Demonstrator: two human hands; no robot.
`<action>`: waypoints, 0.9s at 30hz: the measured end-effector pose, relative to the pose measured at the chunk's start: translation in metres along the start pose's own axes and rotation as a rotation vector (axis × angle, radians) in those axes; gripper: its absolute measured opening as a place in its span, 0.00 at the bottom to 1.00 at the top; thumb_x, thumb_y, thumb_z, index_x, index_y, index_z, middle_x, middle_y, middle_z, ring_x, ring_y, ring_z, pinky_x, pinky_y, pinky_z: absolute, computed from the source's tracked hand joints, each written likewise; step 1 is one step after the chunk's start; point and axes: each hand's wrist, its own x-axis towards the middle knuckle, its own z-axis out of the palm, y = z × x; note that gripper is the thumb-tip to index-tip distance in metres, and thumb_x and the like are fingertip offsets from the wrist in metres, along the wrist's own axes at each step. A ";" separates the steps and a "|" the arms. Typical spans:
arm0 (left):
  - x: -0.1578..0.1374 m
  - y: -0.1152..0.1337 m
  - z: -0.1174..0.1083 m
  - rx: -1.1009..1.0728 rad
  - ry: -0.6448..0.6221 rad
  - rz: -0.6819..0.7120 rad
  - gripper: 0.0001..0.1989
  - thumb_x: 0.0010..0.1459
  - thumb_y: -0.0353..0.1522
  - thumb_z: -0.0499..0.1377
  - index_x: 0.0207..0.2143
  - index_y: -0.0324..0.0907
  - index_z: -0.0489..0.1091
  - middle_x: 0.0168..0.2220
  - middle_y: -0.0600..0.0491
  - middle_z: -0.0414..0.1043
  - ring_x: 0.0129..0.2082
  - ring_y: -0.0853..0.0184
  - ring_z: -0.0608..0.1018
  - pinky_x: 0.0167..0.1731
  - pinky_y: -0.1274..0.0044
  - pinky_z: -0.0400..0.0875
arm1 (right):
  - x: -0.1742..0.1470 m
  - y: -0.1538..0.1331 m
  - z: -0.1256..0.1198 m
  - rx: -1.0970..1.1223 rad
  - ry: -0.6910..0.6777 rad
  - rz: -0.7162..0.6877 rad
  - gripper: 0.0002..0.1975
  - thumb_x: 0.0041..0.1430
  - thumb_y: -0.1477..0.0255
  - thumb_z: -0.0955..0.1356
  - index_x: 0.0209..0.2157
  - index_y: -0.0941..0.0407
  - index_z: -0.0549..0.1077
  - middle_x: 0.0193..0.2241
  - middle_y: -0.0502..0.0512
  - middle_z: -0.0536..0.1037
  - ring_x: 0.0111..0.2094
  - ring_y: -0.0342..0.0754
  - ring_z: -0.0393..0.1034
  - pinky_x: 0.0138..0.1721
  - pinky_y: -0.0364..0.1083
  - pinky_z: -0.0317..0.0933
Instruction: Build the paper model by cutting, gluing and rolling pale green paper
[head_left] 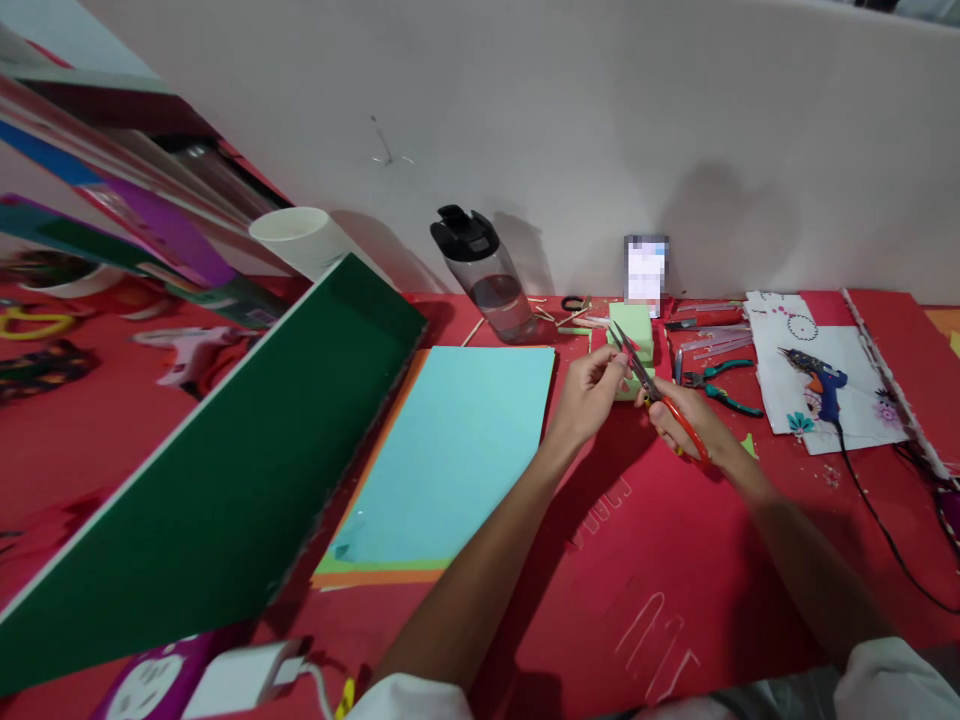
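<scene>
My right hand is closed round the red handles of a pair of scissors. Their metal blades point up and to the left, parted a little at the tips. Close beside the blades, the fingers of my left hand are pinched together; whatever they hold is too small to make out. Behind both hands sits a light green block, partly covered by the blades and fingers. A phone with a lit, blurred screen leans on the wall just behind it.
Green-handled pliers and a blue glue gun on white paper lie to the right. Left are blue sheets, a water bottle, a slanting green board, a paper roll and a pink glue gun.
</scene>
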 end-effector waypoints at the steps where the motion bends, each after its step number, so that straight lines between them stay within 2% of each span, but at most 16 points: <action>1: 0.000 0.000 0.000 0.007 -0.005 0.002 0.17 0.62 0.43 0.57 0.25 0.43 0.67 0.23 0.57 0.67 0.25 0.70 0.69 0.29 0.77 0.67 | 0.000 0.000 0.000 0.000 -0.001 -0.001 0.30 0.66 0.40 0.63 0.43 0.56 0.70 0.25 0.49 0.70 0.21 0.41 0.59 0.22 0.41 0.53; 16: -0.001 0.000 0.000 0.048 -0.011 0.052 0.17 0.64 0.42 0.56 0.25 0.43 0.66 0.23 0.57 0.66 0.25 0.70 0.68 0.29 0.77 0.65 | 0.000 0.001 0.001 -0.038 0.016 0.019 0.29 0.67 0.41 0.63 0.41 0.55 0.70 0.23 0.46 0.66 0.21 0.41 0.58 0.22 0.41 0.52; 27: -0.002 0.001 0.000 0.039 -0.012 0.037 0.18 0.65 0.42 0.56 0.25 0.43 0.65 0.23 0.57 0.65 0.25 0.70 0.68 0.29 0.77 0.63 | 0.001 0.008 0.005 -0.039 0.037 0.036 0.29 0.67 0.41 0.63 0.41 0.55 0.70 0.23 0.47 0.67 0.21 0.42 0.58 0.22 0.41 0.52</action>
